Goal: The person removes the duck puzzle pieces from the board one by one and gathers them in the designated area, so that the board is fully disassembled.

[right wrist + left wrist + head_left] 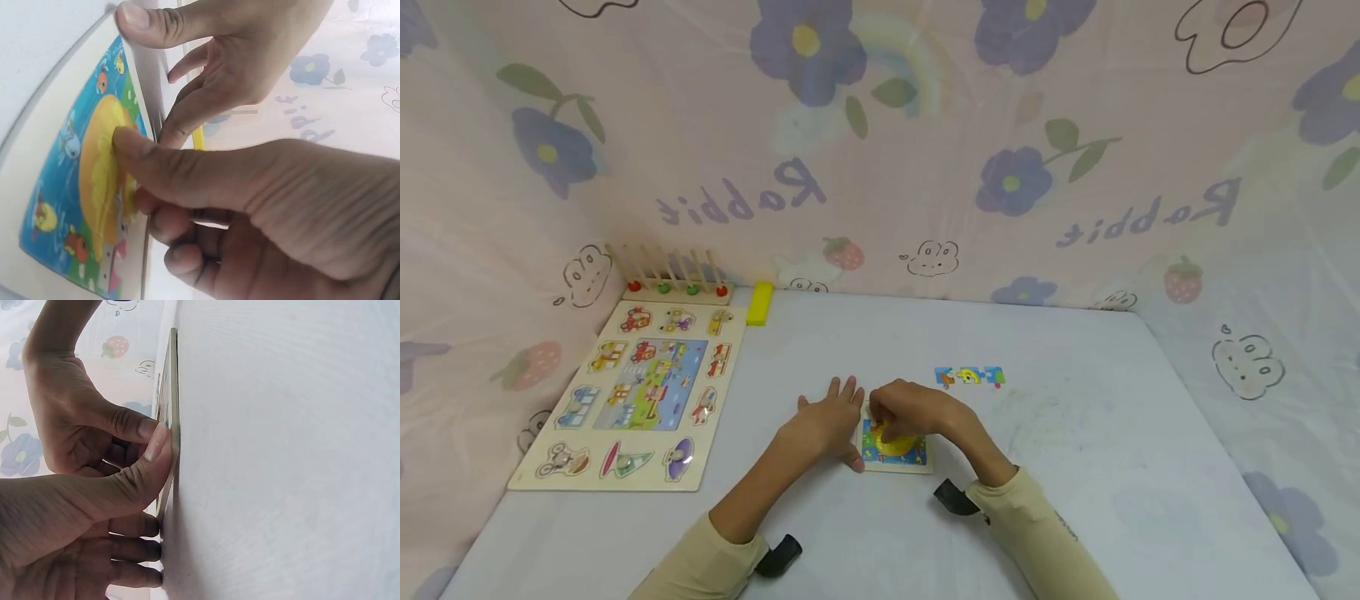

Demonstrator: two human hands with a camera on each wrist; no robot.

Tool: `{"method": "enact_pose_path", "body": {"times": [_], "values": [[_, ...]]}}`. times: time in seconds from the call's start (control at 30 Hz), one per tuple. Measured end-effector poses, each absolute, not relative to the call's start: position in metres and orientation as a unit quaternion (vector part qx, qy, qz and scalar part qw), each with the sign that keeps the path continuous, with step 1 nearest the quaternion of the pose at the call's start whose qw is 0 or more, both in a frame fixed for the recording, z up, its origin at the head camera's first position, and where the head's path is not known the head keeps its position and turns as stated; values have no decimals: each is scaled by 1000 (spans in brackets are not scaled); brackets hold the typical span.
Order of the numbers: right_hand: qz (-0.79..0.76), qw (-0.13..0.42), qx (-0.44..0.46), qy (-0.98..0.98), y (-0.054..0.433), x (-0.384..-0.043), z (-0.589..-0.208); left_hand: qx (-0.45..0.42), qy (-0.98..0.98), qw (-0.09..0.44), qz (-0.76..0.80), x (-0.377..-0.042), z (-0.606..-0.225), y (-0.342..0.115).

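Left hand [827, 421] spread out, thumb against the left edge of the puzzle board [31, 156], near the middle of the tabletop [1075, 433]; right hand [921, 407] curled over it, thumb on the yellow picture. Pinching a piece? Can't tell! Looks like piece-fitting; next calls for a steady board, loose pieces [970, 375] lying far right.

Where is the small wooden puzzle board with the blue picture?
In the head view, the board lies below centre, the left hand at its left edge, the right hand over its far part.
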State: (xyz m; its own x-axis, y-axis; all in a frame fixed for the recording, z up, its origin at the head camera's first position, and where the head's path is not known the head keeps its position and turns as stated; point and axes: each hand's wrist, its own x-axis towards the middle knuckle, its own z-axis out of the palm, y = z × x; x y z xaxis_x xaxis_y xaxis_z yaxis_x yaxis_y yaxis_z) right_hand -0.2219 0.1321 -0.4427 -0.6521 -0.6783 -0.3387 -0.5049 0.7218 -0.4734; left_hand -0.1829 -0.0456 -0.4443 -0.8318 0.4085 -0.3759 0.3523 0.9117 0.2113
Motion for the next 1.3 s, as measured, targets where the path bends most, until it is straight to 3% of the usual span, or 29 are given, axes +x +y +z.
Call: {"method": "enact_pose_path", "body": {"times": [1.3], "values": [[-204,246,-390,864,135,-229,-444,180,952,231,92,-188,-446,-46]]}}
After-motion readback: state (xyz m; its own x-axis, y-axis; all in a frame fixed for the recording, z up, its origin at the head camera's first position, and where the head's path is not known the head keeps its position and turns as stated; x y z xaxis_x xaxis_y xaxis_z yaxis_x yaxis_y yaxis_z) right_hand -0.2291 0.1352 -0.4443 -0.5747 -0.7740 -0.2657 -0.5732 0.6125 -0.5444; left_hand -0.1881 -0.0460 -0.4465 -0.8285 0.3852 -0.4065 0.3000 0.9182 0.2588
